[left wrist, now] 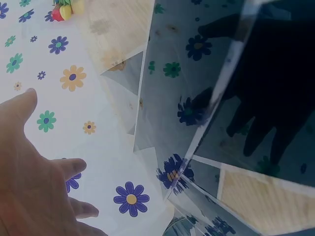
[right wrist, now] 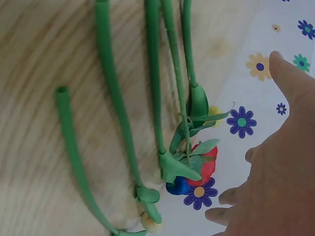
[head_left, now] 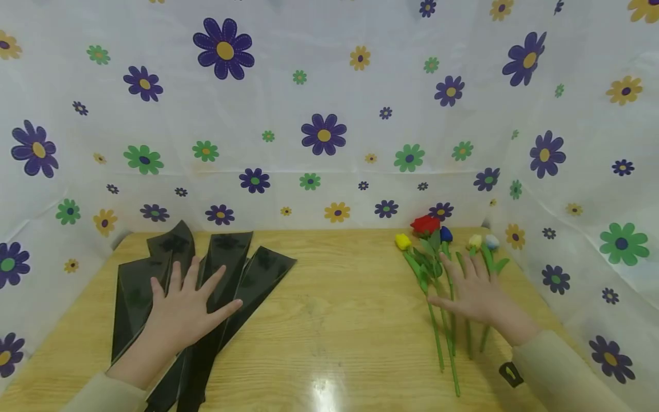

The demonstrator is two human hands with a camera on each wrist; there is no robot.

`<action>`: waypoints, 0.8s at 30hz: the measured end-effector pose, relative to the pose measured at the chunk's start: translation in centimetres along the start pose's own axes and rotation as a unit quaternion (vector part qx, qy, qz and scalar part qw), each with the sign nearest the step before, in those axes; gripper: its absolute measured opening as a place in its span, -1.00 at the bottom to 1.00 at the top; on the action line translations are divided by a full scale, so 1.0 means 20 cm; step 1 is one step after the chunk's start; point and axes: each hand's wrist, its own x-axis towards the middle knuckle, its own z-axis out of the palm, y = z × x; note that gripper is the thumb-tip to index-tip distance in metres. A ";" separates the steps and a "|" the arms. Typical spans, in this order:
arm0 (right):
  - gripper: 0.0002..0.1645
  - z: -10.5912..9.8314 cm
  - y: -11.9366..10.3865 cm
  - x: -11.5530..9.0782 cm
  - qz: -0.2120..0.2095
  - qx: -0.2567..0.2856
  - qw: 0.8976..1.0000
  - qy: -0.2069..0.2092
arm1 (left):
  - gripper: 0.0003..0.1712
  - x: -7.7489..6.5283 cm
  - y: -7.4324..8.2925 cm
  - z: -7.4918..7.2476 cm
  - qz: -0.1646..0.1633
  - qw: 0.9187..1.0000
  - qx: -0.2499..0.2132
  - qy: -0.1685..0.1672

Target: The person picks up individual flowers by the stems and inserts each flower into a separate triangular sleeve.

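My left hand (head_left: 182, 315), fingers spread, is over several glossy black pointed flower sleeves (head_left: 265, 266) that lie fanned and overlapping on the left of the table. In the left wrist view, the shiny sleeves (left wrist: 172, 93) mirror the hand's dark shape and the flowered cloth. My right hand (head_left: 476, 294) is spread over artificial flowers on the right: a red rose (head_left: 425, 225), a yellow tulip (head_left: 403, 242), a dark blue one (head_left: 445, 234), a cream one (head_left: 475, 241) and a pale blue one (head_left: 492, 242). Their green stems (right wrist: 115, 93) point toward me. Neither hand grips anything.
Wooden tabletop (head_left: 334, 303) lies between the sleeves and the flowers. White cloth (head_left: 288, 109) printed with purple, green and yellow flowers hangs behind the table and along both sides. A small dark piece (head_left: 511, 375) shows beside my right cuff.
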 end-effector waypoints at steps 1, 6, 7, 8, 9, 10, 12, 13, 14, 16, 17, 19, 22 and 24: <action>0.27 -0.01 -0.01 0.01 -0.001 -0.002 1.000 0.000 | 0.19 0.00 0.00 0.00 0.001 1.000 -0.002 0.000; 0.25 -0.04 -0.05 0.05 -0.006 0.010 1.000 -0.016 | 0.19 0.03 0.00 -0.01 0.000 1.000 0.001 -0.001; 0.25 -0.05 -0.05 0.05 -0.007 0.013 1.000 -0.019 | 0.19 0.03 0.00 -0.01 0.000 1.000 0.003 -0.001; 0.25 -0.06 -0.06 0.06 -0.009 0.016 1.000 -0.021 | 0.19 0.04 0.00 -0.01 0.001 1.000 0.005 0.001; 0.25 -0.06 -0.07 0.07 -0.009 0.017 1.000 -0.022 | 0.19 0.05 0.00 -0.01 0.001 1.000 0.007 0.003; 0.24 -0.06 -0.07 0.07 -0.011 0.016 1.000 -0.020 | 0.18 0.05 0.01 -0.01 0.002 1.000 0.009 0.005; 0.21 -0.06 -0.08 0.08 -0.018 0.009 1.000 -0.013 | 0.18 0.06 0.01 -0.01 0.004 1.000 0.013 0.009; 0.20 -0.06 -0.09 0.09 -0.021 0.006 1.000 -0.009 | 0.18 0.07 0.02 -0.01 0.005 1.000 0.015 0.010; 0.19 -0.06 -0.10 0.10 -0.026 0.003 1.000 -0.005 | 0.17 0.07 0.02 -0.01 0.005 1.000 0.018 0.010; 0.16 -0.05 -0.11 0.11 -0.036 0.000 0.999 0.006 | 0.16 0.08 0.02 -0.01 0.004 1.000 0.021 0.009; 0.14 -0.05 -0.12 0.12 -0.041 0.002 0.999 0.010 | 0.16 0.09 0.02 -0.01 0.004 1.000 0.021 0.009; 0.13 -0.04 -0.14 0.14 -0.051 0.008 0.998 0.018 | 0.14 0.10 0.03 -0.02 0.001 1.000 0.021 0.009; 0.11 -0.04 -0.17 0.17 -0.072 0.014 0.997 0.033 | 0.13 0.11 0.03 -0.02 -0.002 1.000 0.019 0.008; 0.10 -0.03 -0.18 0.18 -0.086 0.013 0.995 0.043 | 0.12 0.12 0.03 -0.02 -0.002 1.000 0.018 0.005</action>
